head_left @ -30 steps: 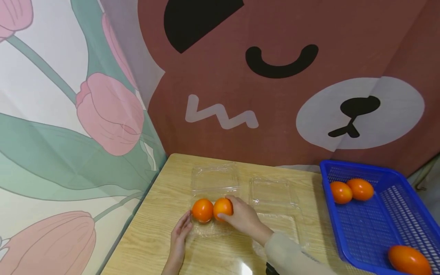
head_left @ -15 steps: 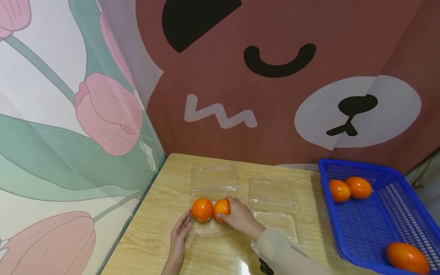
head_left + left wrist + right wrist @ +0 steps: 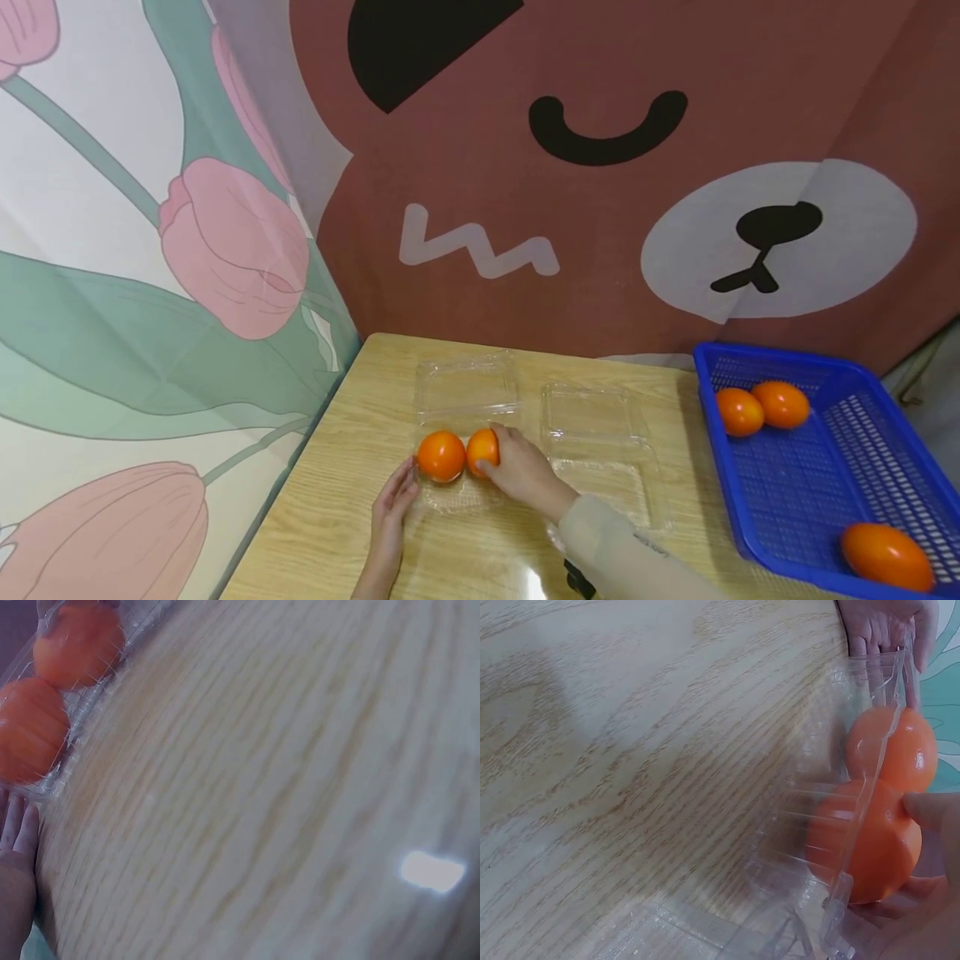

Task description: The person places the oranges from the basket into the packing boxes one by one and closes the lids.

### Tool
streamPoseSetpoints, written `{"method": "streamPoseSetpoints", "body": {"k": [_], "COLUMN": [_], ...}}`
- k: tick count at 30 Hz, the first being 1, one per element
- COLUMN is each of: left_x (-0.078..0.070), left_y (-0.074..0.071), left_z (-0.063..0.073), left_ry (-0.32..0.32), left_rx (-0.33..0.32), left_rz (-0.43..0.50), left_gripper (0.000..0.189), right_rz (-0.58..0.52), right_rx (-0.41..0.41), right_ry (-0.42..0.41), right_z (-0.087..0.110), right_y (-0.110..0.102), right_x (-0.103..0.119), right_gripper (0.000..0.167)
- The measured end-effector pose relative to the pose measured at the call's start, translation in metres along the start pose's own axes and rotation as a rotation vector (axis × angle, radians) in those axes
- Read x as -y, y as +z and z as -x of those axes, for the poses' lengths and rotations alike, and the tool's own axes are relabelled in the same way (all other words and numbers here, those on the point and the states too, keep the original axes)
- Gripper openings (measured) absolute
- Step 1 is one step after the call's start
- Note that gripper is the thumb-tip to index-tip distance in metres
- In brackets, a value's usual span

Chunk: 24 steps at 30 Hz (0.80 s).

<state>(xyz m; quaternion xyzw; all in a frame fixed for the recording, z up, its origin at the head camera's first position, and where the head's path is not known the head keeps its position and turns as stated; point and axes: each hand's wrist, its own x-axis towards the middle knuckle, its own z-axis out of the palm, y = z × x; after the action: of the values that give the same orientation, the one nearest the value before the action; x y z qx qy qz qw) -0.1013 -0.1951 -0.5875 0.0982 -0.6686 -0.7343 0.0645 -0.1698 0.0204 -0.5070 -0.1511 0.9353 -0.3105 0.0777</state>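
Note:
In the head view my right hand [image 3: 525, 473] grips a smooth, glossy orange fruit [image 3: 481, 452]. Thumb and fingers curl round it inside the right half of a clear plastic clamshell box [image 3: 459, 502]. A second such fruit [image 3: 441, 456] sits beside it on the left, the two side by side. At the box's left end is my left hand [image 3: 392, 508], its fingers fairly straight and right at the clear wall. The right wrist view has the thumb on the gripped fruit [image 3: 866, 840], with the left hand [image 3: 885, 630] at the box's far end. Behind, the box's lid [image 3: 467, 387] lies folded back.
A second opened clamshell box [image 3: 603, 487] lies to the right, partly behind the right sleeve [image 3: 622, 542]. Farther right stands a blue plastic basket [image 3: 795, 492] with several more orange fruits [image 3: 887, 557]. The wooden table [image 3: 322, 500] meets a printed wall hanging [image 3: 480, 317] at the back.
The right hand and its fruit have shifted very slightly left, closer beside the other fruit, and more of the fruit is covered by the fingers. The left hand stays put.

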Motion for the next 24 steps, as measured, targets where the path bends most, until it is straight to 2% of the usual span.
{"method": "streamPoseSetpoints", "body": {"k": [7, 16, 20, 24], "left_x": [0.000, 0.000, 0.000, -0.001], "left_y": [0.000, 0.000, 0.000, 0.000], "left_z": [0.000, 0.003, 0.003, 0.002], "left_ry": [-0.009, -0.004, 0.026, 0.052], "left_rx": [-0.002, -0.003, -0.008, -0.002], "left_rz": [0.005, 0.003, 0.004, 0.007], "left_gripper": [0.049, 0.049, 0.048, 0.048], "right_rz": [0.026, -0.031, -0.045, -0.044], "right_rx": [-0.028, -0.046, -0.061, -0.109], "right_ry": [-0.015, -0.024, -0.026, -0.043], "right_z": [0.002, 0.011, 0.015, 0.016], "right_y": [-0.006, -0.018, -0.025, -0.035], "right_x": [0.000, -0.002, -0.006, -0.013], "right_gripper": [0.062, 0.058, 0.057, 0.054]}}
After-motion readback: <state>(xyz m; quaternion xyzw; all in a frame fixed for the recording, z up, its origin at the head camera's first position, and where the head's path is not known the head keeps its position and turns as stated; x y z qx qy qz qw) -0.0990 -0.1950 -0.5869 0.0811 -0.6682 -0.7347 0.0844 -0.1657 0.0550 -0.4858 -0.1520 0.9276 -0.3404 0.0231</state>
